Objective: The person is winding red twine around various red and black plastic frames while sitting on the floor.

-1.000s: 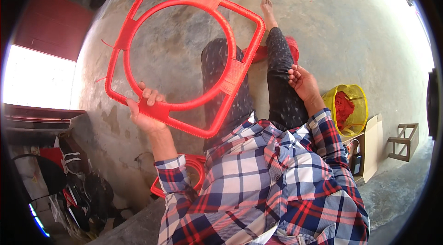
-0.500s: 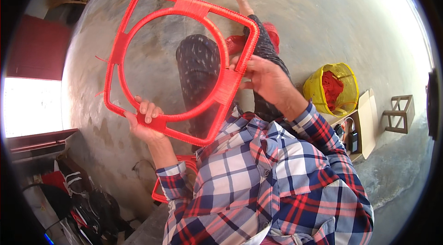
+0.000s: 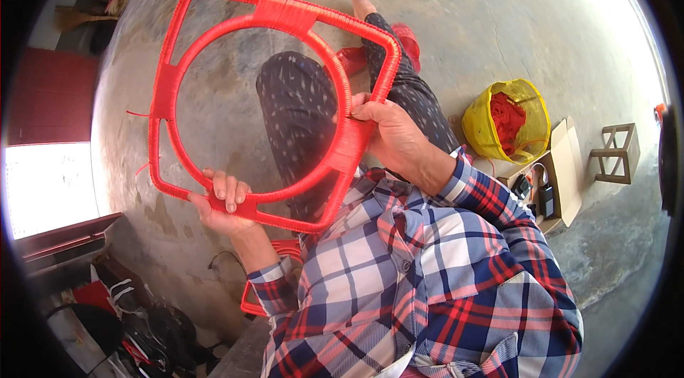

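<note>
A red frame [image 3: 288,16], a rounded square joined to an inner ring and tightly wound with red cord, is held up tilted above my lap. My left hand [image 3: 225,196] grips its lower edge, fingers curled over the wound joint and thumb along the outer side. At the right-hand joint, my right hand [image 3: 399,132] has thumb and fingers pinched against the frame. A small dark sliver shows at these fingertips, too small to name. Two loose cord ends [image 3: 138,114] stick out from the frame's left side.
A yellow basket [image 3: 482,121] with red material inside stands at right, beside an open cardboard box [image 3: 566,171] and a small wooden stool [image 3: 615,154]. Another red frame [image 3: 251,301] lies by my left elbow. Red footwear [image 3: 406,39] is near my foot; dark clutter fills the lower left.
My right hand has closed from loosely spread fingers to a pinch at the frame's right joint. The left hand keeps its hold. The whole view has shifted slightly.
</note>
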A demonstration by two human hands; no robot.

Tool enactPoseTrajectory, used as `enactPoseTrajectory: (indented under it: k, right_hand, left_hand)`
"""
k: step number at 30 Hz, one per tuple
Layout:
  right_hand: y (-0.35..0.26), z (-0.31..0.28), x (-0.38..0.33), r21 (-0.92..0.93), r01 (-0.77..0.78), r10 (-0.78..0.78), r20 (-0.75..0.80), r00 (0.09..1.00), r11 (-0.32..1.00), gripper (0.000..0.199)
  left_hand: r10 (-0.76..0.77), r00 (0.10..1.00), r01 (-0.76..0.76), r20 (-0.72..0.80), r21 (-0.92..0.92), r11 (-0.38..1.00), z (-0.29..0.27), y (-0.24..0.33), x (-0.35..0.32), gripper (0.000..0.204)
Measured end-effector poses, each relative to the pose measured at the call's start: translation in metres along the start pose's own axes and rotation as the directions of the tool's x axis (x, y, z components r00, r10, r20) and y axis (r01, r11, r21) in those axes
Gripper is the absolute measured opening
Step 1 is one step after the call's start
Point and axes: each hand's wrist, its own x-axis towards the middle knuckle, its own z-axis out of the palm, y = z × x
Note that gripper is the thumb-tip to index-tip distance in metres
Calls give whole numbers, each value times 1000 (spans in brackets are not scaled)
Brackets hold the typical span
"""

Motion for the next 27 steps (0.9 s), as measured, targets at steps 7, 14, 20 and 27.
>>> enactPoseTrajectory:
  k: [7,14,20,27]
  right_hand:
    - [1,-12,-1,-57,-35,35,10,999,998,7]
    - [-12,-42,0,-333,-16,81,181,980,943,14]
    - [-14,-52,-2,-497,107,18,240,971,861,9]
    - [-4,-53,-8,-528,119,-59,129,990,841,10]
  left_hand:
    - [-33,999,33,14,-21,999,0,1,-1,49]
    - [0,1000,2,-28,58,998,0,13,1,50]
    - [-47,998,48,-44,16,999,-1,8,-1,49]
    - [-68,996,71,-62,43,997,3,4,-7,46]
